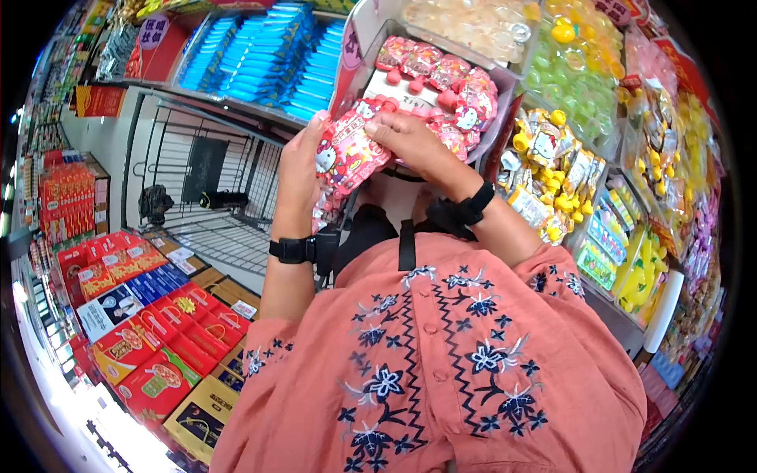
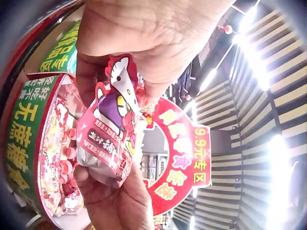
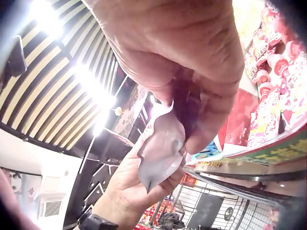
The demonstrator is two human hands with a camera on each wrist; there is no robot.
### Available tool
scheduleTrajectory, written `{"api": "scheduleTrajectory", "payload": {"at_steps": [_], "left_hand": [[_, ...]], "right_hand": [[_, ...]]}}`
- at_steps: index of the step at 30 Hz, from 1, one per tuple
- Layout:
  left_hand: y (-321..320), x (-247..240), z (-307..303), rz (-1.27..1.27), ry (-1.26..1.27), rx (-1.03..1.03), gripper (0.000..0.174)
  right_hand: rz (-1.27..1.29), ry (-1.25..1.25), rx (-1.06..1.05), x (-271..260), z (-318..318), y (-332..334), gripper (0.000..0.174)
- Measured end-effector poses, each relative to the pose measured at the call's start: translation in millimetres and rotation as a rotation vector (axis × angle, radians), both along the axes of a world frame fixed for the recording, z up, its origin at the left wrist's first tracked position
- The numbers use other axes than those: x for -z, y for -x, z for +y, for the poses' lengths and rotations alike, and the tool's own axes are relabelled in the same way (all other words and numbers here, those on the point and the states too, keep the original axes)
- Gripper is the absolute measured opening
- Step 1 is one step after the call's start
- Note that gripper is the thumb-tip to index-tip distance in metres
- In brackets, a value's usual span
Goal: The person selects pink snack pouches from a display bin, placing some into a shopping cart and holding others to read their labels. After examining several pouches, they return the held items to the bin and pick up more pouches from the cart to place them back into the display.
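A red and white pouch [image 1: 347, 154] printed with a cartoon cat is held up in front of a shelf box [image 1: 377, 85] full of several similar pouches [image 1: 441, 71]. My left hand [image 1: 314, 162] grips the pouch from the left side, fingers curled round it. My right hand [image 1: 388, 126] pinches its upper edge from the right. In the left wrist view the pouch [image 2: 108, 139] hangs under my left hand [image 2: 144, 43], with the right hand [image 2: 117, 203] below it. The right wrist view shows my right hand [image 3: 192, 110] pinching the pouch's pale back [image 3: 160, 151], the left hand [image 3: 127, 191] beneath.
Shelves of sweets rise ahead: blue packs [image 1: 268, 55] at left, green jelly cups [image 1: 576, 71] and yellow-capped pouches [image 1: 552, 158] at right. A wire cage trolley [image 1: 213, 189] stands to the left. Red boxes [image 1: 158, 331] are stacked low at the lower left.
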State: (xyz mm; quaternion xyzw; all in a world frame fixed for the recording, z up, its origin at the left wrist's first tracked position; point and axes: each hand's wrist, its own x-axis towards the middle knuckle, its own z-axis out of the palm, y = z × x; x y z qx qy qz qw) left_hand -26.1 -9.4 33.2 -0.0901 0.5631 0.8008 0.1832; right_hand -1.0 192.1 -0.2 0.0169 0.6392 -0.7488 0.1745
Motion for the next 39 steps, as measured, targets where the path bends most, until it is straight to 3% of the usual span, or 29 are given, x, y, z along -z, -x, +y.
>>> {"api": "scheduleTrajectory", "payload": {"at_steps": [6, 9, 12, 16, 23, 26, 30, 35, 39], "left_hand": [[-1.5, 3.1, 9.3, -0.058, 0.005, 0.019, 0.038], [2.0, 2.5, 13.4, -0.055, 0.005, 0.077, 0.041], [9.5, 5.7, 17.7, -0.030, -0.021, 0.107, 0.042], [16.8, 17.7, 15.8, -0.019, 0.109, 0.146, 0.049], [18.3, 22.2, 26.3, -0.015, 0.276, 0.165, 0.052], [20.5, 19.3, 27.2, -0.027, 0.305, 0.176, 0.051], [21.5, 24.3, 22.1, -0.048, 0.310, 0.168, 0.048], [20.8, 29.2, 14.1, -0.072, 0.328, 0.169, 0.044], [20.6, 31.7, 11.0, -0.085, 0.306, 0.157, 0.041]], "right_hand": [[-0.013, 0.066, 0.043, 12.4, 3.7, -2.7, 0.028], [-0.003, -0.061, -0.006, 9.9, 14.9, -1.6, 0.025], [-0.060, 0.065, 0.065, 17.9, 20.6, -1.6, 0.017], [-0.157, 0.189, 0.253, 35.0, 36.0, 9.4, 0.011], [-0.157, 0.150, 0.611, 55.2, 65.1, 48.8, 0.009], [-0.123, 0.114, 0.597, 89.3, 69.3, 70.4, 0.008], [-0.212, 0.120, 0.598, 61.3, 62.1, 74.8, 0.009], [-0.161, 0.088, 0.583, 111.4, 60.7, 94.3, 0.009], [-0.215, 0.021, 0.658, 118.3, 56.3, 98.0, 0.006]]}}
